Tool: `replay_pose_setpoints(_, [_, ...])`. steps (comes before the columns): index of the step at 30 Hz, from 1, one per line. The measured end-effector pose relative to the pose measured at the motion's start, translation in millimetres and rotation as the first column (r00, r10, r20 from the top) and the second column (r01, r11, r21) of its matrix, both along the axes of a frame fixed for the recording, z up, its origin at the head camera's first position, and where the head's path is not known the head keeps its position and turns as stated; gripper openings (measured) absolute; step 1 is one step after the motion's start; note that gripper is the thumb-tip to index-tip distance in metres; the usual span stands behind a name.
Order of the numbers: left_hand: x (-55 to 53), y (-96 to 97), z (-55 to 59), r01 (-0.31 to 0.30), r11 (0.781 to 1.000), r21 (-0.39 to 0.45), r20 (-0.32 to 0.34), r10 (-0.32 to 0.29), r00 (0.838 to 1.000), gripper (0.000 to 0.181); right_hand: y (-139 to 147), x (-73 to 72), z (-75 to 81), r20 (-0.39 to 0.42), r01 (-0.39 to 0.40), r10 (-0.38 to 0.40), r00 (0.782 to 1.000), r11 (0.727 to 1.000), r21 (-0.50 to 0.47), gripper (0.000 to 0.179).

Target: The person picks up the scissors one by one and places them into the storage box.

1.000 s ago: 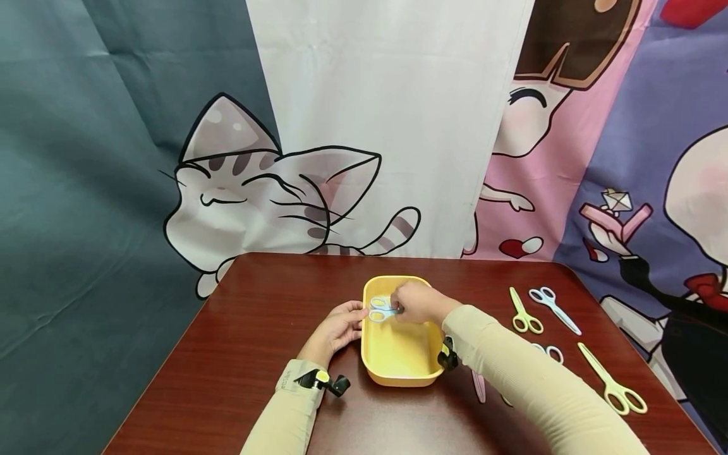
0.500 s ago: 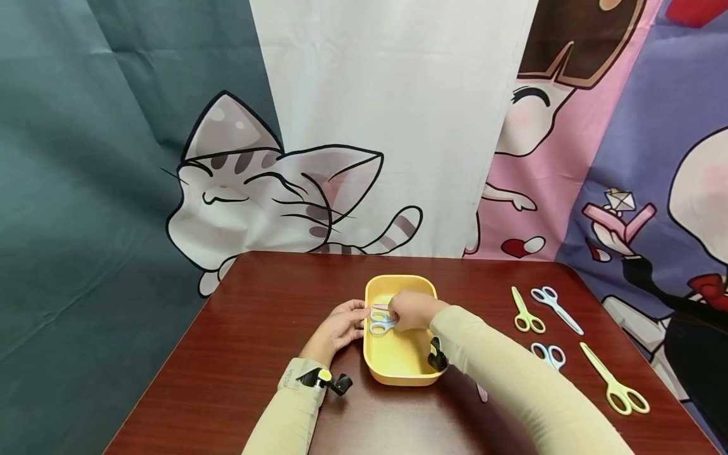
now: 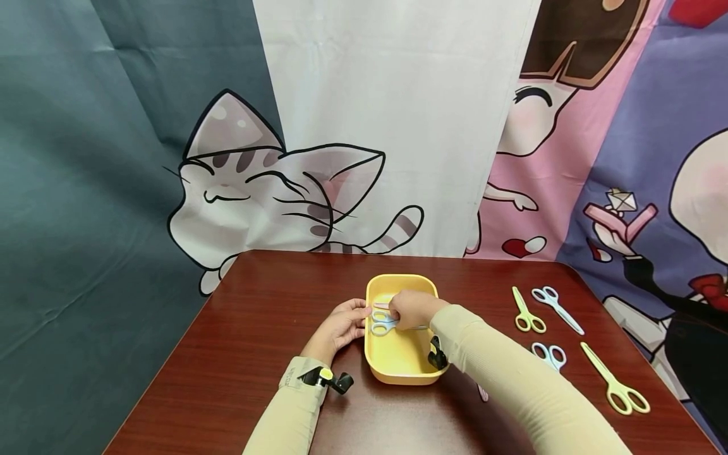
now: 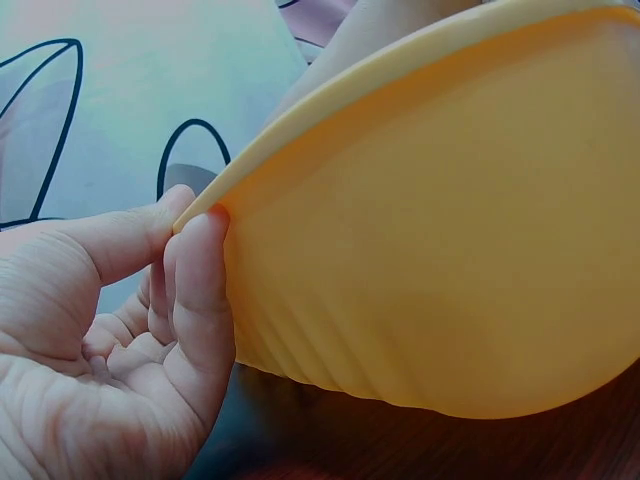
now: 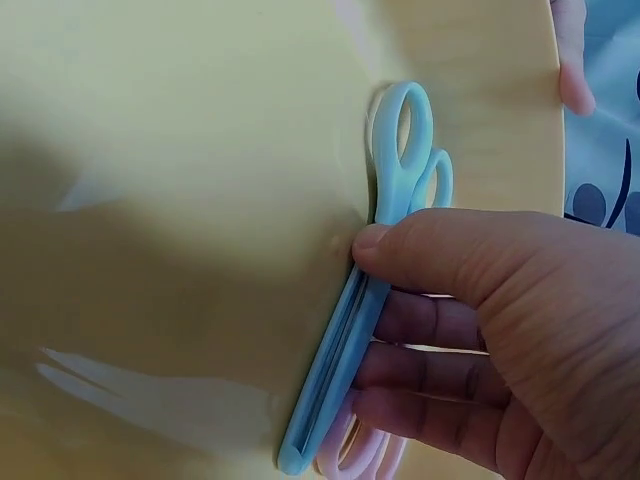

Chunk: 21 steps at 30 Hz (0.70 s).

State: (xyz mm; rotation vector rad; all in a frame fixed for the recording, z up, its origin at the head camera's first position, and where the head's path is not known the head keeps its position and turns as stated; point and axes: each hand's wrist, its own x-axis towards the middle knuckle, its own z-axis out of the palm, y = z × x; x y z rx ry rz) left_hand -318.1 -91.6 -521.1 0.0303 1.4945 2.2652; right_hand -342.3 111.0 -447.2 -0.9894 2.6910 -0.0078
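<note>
My left hand [image 3: 341,325] pinches the left rim of a yellow plastic tray [image 3: 400,380] between thumb and fingers; the left wrist view shows the tray's outer wall [image 4: 430,250] up close. Inside the tray my right hand [image 3: 414,309] holds a pair of light blue scissors [image 5: 338,370], thumb on one side and fingers on the other. Their handle loops point left, toward the left hand. Beside them, partly hidden by the right hand, lie pink scissors [image 5: 362,455] in the tray.
Right of the tray lie green scissors [image 3: 527,319], blue scissors [image 3: 560,309], another blue pair [image 3: 548,356] partly behind the right sleeve, and larger green scissors [image 3: 614,385]. A pink tip [image 3: 483,393] shows under the right forearm. A printed cloth hangs behind the brown table [image 3: 256,303].
My right hand has moved slightly nearer inside the tray with the blue scissors, then barely moves. The pink scissors have come into sight beyond them. The left hand keeps its hold on the rim.
</note>
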Motion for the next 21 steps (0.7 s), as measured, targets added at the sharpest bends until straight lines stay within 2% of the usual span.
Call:
replay_pose_setpoints(7, [0.6, 0.6, -0.4, -0.004, 1.000, 0.018, 0.002, 0.004, 1.000, 0.010, 3, -3.0, 4.3, -0.001, -0.005, 0.005, 1.000, 0.999, -0.037, 0.017])
replay_pose_setpoints(10, [1.1, 0.5, -0.3, -0.011, 1.000, 0.028, 0.011, 0.011, 1.000, 0.010, 10, -7.5, 12.5, -0.041, -0.036, 0.032, 0.999, 0.993, -0.113, 0.014])
replay_pose_setpoints(13, [1.4, 0.2, -0.1, -0.013, 1.000, 0.028, 0.010, 0.013, 1.000, 0.010, 22, -13.4, 26.4, -0.120, -0.072, 0.046, 0.992, 0.972, -0.223, 0.010])
replay_pose_setpoints(15, [1.4, 0.2, 0.0, -0.011, 0.999, 0.030, 0.011, 0.011, 1.000, 0.010, 35, -17.6, 36.0, -0.163, -0.053, 0.007, 0.987, 0.957, -0.284, 0.009])
replay_pose_setpoints(17, [1.3, 0.3, 0.2, -0.008, 0.999, 0.032, 0.012, 0.008, 1.000, 0.010, 50, -22.2, 43.6, -0.192, -0.004, -0.065, 0.979, 0.941, -0.340, 0.007])
replay_pose_setpoints(19, [1.4, 0.3, 0.4, -0.006, 0.999, 0.035, 0.015, 0.006, 1.000, 0.011, 70, -27.3, 47.3, -0.196, 0.083, -0.167, 0.966, 0.922, -0.377, 0.005])
replay_pose_setpoints(21, [1.5, 0.4, 0.7, -0.007, 0.999, 0.035, 0.016, 0.006, 1.000, 0.011, 93, -32.5, 46.5, -0.197, 0.175, -0.272, 0.942, 0.898, -0.404, 0.006])
